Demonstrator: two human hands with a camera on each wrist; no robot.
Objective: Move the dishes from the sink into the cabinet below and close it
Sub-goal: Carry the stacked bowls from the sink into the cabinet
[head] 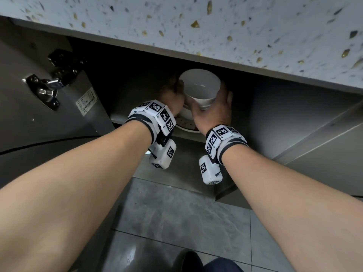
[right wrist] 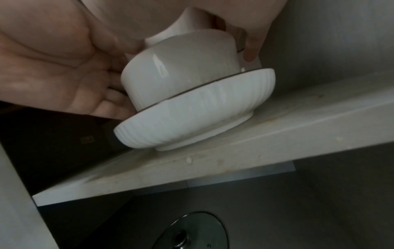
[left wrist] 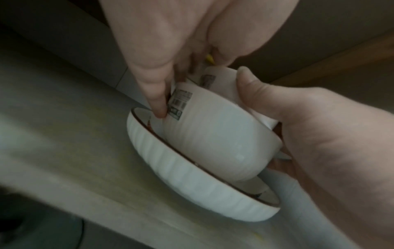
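Observation:
Two nested white cups (head: 199, 85) stand in a white ribbed bowl (head: 186, 122) with a dark rim, inside the open cabinet under the counter. The bowl (right wrist: 192, 118) sits on the cabinet shelf (right wrist: 277, 128), close to its front edge. My left hand (head: 172, 95) holds the cups from the left; its index finger (left wrist: 157, 101) lies beside a barcode label on the lower cup (left wrist: 213, 134). My right hand (head: 214, 107) grips the cups from the right, thumb (left wrist: 245, 80) on the upper cup and fingers under the lower one. The bowl's inside is mostly hidden.
The cabinet door (head: 39, 114) stands open on the left, hinge (head: 49, 89) showing. The speckled countertop (head: 196, 26) overhangs above. A closed door (head: 314, 144) is on the right. Below the shelf lies a glass pot lid (right wrist: 192, 232). Grey floor tiles (head: 176, 213) are underfoot.

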